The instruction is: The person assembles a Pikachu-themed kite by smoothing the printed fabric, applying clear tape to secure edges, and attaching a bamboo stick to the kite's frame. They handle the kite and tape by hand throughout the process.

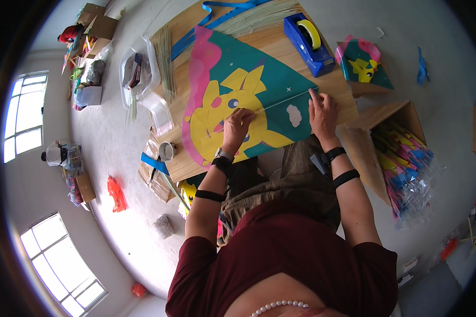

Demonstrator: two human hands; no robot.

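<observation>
A large kite sheet [275,79], teal and pink with a yellow cartoon animal, lies flat on a wooden table in front of me. Across its teal part runs a thin pale stick [288,99]. My left hand [237,127] rests over the yellow figure, its fingers pinched together at the stick's inner end. At the sheet's right edge, my right hand [324,112] has its forefinger and thumb at the stick's outer end, with the other fingers curled. The exact grip of the fingertips is small and partly hidden.
A blue tape dispenser [309,47] with yellow tape stands at the table's far right. Bundles of thin sticks [165,63] and blue ribbon [182,47] lie along the far and left edges. A tape roll [167,151] sits at near left. An open carton [359,153] stands right.
</observation>
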